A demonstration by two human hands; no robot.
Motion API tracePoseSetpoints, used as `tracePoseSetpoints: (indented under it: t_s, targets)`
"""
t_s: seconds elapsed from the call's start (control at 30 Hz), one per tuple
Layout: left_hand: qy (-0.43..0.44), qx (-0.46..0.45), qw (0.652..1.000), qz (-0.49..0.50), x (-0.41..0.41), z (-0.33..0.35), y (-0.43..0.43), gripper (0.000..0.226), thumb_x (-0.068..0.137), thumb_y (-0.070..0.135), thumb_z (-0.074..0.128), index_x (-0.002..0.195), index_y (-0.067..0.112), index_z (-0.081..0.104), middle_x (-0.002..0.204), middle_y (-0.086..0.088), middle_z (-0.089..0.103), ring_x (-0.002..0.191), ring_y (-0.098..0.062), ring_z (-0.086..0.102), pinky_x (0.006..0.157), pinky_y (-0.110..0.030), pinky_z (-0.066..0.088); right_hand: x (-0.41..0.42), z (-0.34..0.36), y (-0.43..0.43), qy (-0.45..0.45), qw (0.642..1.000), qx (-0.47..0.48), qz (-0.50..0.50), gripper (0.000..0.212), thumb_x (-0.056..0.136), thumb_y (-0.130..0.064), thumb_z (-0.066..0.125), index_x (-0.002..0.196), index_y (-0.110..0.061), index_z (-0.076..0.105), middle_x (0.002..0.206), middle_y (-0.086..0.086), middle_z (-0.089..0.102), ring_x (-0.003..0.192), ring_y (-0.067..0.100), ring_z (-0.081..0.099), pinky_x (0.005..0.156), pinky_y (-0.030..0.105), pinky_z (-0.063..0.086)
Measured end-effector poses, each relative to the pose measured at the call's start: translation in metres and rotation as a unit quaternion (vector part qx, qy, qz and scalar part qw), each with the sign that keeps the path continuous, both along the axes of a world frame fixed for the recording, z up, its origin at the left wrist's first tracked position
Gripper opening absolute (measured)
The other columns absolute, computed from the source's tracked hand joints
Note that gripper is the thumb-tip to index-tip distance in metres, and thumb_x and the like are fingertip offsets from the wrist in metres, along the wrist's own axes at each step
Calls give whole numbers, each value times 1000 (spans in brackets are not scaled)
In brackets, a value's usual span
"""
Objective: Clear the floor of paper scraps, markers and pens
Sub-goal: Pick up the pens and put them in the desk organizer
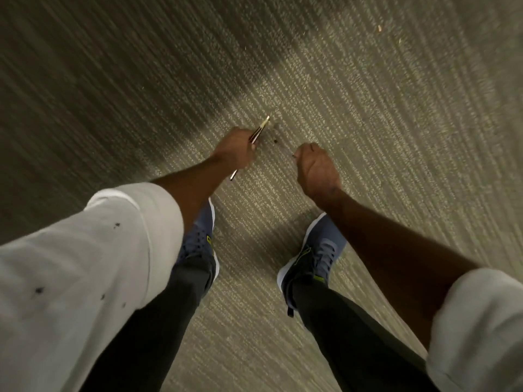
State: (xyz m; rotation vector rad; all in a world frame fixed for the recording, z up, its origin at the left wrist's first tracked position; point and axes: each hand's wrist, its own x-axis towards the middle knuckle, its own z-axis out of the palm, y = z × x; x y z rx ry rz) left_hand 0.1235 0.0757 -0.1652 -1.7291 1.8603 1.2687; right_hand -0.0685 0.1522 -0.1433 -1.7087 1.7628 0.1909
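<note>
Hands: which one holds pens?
The left hand: thin pens stick out above and below its fist. The right hand is curled with nothing clearly visible in it.

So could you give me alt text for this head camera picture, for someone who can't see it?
Seen from above, a person bends over ribbed carpet, the left hand closed around a few thin pens and the right hand curled shut just above the floor. Rolled white sleeves, dark trousers and blue sneakers fill the lower frame.
</note>
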Motion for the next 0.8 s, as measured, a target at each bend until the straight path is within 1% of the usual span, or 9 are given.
tracePoseSetpoints:
  t_s: [0.07, 0.13, 0.2, 0.23, 0.3, 0.4, 0.53, 0.63, 0.8]
  targets:
    - [62, 32, 995, 73, 12, 26, 0, 27, 99, 9, 52, 121, 3, 66, 117, -18, 65, 105, -31, 62, 88, -35, 52, 2, 26, -5, -57, 992, 33, -111, 16, 101, -8, 43, 111, -4, 55, 98, 14, 62, 81, 21, 54, 68, 36, 47]
    - [115, 56, 979, 158, 17, 60, -4, 26, 99, 9, 54, 121, 2, 67, 118, -16, 67, 106, -30, 64, 91, -35, 53, 9, 58, -11, -129, 968, 33, -212, 13, 101, -7, 45, 106, -3, 57, 88, 14, 62, 72, 20, 53, 60, 34, 46]
    - [153, 84, 954, 245, 19, 95, -7, 27, 99, 10, 55, 122, -2, 65, 118, -20, 69, 104, -34, 68, 90, -41, 57, 25, 98, -17, -187, 946, 2, -264, 12, 101, -5, 48, 104, -1, 59, 84, 9, 58, 67, 17, 48, 55, 18, 38]
    - [176, 97, 936, 289, 19, 113, -9, 27, 100, 11, 55, 121, -4, 63, 112, -20, 70, 95, -32, 70, 83, -40, 58, 35, 117, -21, -203, 938, -13, -280, 12, 100, -5, 49, 104, -1, 60, 85, 8, 58, 65, 14, 47, 52, 10, 34]
    - [232, 119, 889, 376, 21, 150, -18, 19, 100, 14, 56, 114, 2, 62, 95, -11, 72, 77, -18, 70, 71, -33, 57, 57, 153, -33, -219, 931, -36, -289, 13, 100, -6, 51, 107, -4, 61, 87, 5, 62, 67, 11, 50, 56, 7, 35]
    - [296, 132, 845, 425, 25, 196, -29, 13, 95, 22, 65, 106, 14, 66, 87, -1, 75, 74, -12, 74, 67, -29, 61, 83, 196, -54, -247, 922, -64, -291, 19, 101, -8, 50, 116, -6, 63, 101, 6, 70, 86, 16, 64, 76, 24, 51]
    - [347, 125, 823, 432, 28, 254, -40, 23, 91, 26, 71, 111, 15, 71, 102, -2, 76, 94, -15, 74, 76, -33, 61, 93, 252, -84, -256, 915, -74, -302, 23, 101, -10, 53, 119, -6, 66, 113, 8, 71, 100, 21, 68, 91, 42, 56]
    - [373, 108, 801, 456, 30, 303, -54, 26, 91, 23, 71, 114, 13, 69, 104, -1, 74, 97, -15, 72, 80, -35, 61, 93, 301, -105, -264, 919, -85, -279, 25, 100, -11, 54, 122, -5, 65, 116, 10, 71, 105, 22, 68, 94, 44, 55]
    - [428, 86, 774, 458, 38, 403, -84, 26, 87, 21, 74, 113, 17, 74, 105, 2, 75, 94, -10, 73, 75, -29, 59, 95, 401, -136, -309, 916, -132, -220, 27, 100, -9, 53, 124, -8, 65, 114, 7, 72, 103, 19, 69, 92, 41, 56]
